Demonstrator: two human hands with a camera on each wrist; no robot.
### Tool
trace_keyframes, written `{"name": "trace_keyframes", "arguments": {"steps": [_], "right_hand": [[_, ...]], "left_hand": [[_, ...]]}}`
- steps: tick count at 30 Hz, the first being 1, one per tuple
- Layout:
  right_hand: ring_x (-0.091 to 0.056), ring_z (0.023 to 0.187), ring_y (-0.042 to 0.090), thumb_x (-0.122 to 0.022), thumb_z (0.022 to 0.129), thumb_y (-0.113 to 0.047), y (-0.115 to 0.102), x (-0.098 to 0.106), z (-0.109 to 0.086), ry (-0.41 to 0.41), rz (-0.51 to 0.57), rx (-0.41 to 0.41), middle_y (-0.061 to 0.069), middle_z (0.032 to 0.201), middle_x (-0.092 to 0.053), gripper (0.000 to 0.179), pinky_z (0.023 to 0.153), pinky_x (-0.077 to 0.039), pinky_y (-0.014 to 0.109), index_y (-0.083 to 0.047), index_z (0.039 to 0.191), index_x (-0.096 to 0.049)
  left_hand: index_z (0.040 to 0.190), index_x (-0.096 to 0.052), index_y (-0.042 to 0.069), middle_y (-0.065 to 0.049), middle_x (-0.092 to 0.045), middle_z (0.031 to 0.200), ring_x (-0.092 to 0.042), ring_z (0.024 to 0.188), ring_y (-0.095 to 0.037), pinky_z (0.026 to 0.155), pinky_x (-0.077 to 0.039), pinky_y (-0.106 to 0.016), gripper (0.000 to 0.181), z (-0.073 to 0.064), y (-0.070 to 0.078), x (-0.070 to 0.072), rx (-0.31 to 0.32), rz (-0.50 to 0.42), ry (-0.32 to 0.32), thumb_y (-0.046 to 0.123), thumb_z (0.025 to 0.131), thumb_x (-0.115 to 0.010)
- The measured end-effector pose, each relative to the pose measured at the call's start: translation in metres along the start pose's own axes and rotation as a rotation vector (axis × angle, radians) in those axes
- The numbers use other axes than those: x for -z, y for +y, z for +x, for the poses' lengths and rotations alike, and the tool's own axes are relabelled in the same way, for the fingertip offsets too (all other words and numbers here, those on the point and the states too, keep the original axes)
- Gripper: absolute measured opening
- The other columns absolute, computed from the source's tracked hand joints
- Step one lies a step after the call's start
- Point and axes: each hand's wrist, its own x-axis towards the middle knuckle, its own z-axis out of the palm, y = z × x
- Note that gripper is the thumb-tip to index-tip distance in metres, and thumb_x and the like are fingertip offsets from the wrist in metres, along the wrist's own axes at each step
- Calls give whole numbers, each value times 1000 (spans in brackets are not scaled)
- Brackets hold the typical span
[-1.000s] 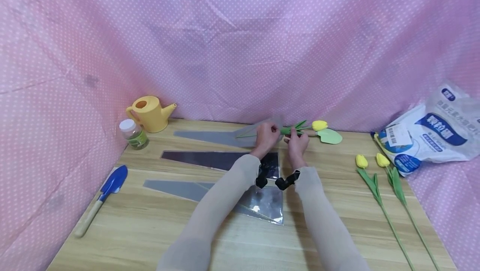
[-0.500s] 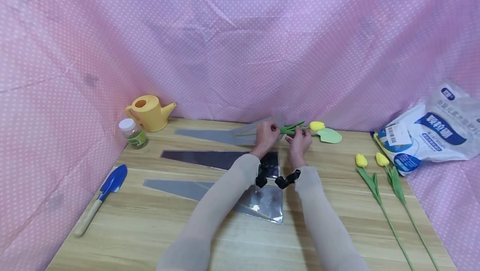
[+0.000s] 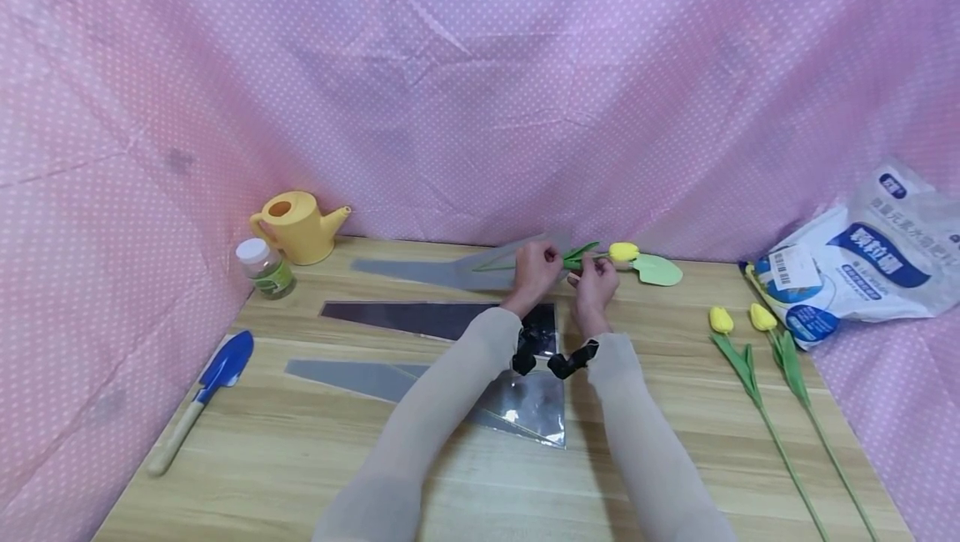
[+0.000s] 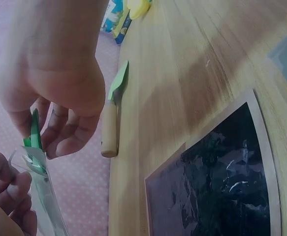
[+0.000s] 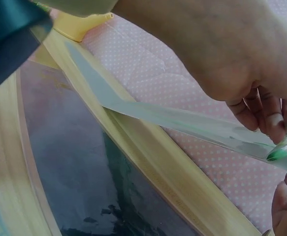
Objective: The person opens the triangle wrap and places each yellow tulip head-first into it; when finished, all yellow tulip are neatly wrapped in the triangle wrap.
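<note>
In the head view, the yellow tulip (image 3: 623, 252) lay nearly level over the table (image 3: 652, 313), stem inside a tapered translucent sleeve (image 3: 457, 273); the left hand (image 3: 536, 273) pinched the sleeve, the right hand (image 3: 596, 285) the tulip's leafy part. The left wrist view showed bright green leaves (image 4: 35, 130); the right, a frosted, pale grey sleeve.

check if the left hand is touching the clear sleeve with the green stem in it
Touching. The left wrist view shows the left hand pinching the clear sleeve near its mouth.
</note>
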Motion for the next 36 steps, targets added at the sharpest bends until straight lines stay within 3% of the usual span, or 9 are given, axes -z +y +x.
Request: {"name": "trace_keyframes", "arguments": {"steps": [6,10,13,19,24,31,36], "right_hand": [[-60,62,3,-62,98,-10,2,0,0,-16,-68,-10,-7,77,-56,10,52,-47,15,-1,95,-62],[-61,64,3,-63,97,-11,1,0,1,-29,-60,-23,-8,75,-57,13,53,-48,16,-5,86,-60],[-62,64,2,-61,99,-15,0,2,0,-39,-57,-43,-8,77,-59,14,54,-50,16,-5,90,-61],[-62,72,6,-56,102,-19,-4,6,1,-29,-13,-90,6,98,-62,10,59,-52,17,-10,105,-57],[-61,79,9,-58,101,-19,-4,7,1,-21,-22,-91,11,107,-61,6,61,-53,17,-14,98,-58],[-62,79,6,-62,98,-17,-1,7,1,-32,-60,-67,3,99,-60,12,62,-53,19,-6,101,-64],[-63,79,3,-64,97,-17,1,7,0,-38,-77,-61,-2,95,-61,8,59,-53,17,-9,97,-66]], "left_hand": [[76,-75,3,-8,-72,70,-60,62,-14,59,-41,-14,11,0,1,1,-6,6,-1,2,81,-65],[78,-75,3,-9,-72,71,-60,65,-15,60,-41,-15,11,1,1,1,12,-4,-2,3,83,-65],[79,-75,3,-9,-72,71,-60,65,-15,60,-41,-16,11,1,1,1,23,-12,-2,3,84,-65],[80,-76,4,-7,-72,72,-59,64,-13,60,-41,-15,12,0,1,1,30,-9,-10,4,85,-65],[82,-77,4,-8,-73,74,-61,65,-13,60,-41,-14,12,0,1,1,35,-21,-26,4,86,-65],[84,-76,3,-9,-73,75,-61,65,-13,59,-42,-15,12,-1,3,1,20,-35,-47,5,87,-65],[83,-76,2,-9,-73,74,-63,66,-14,59,-43,-14,11,-2,6,2,-6,-27,-43,3,85,-66]]}}
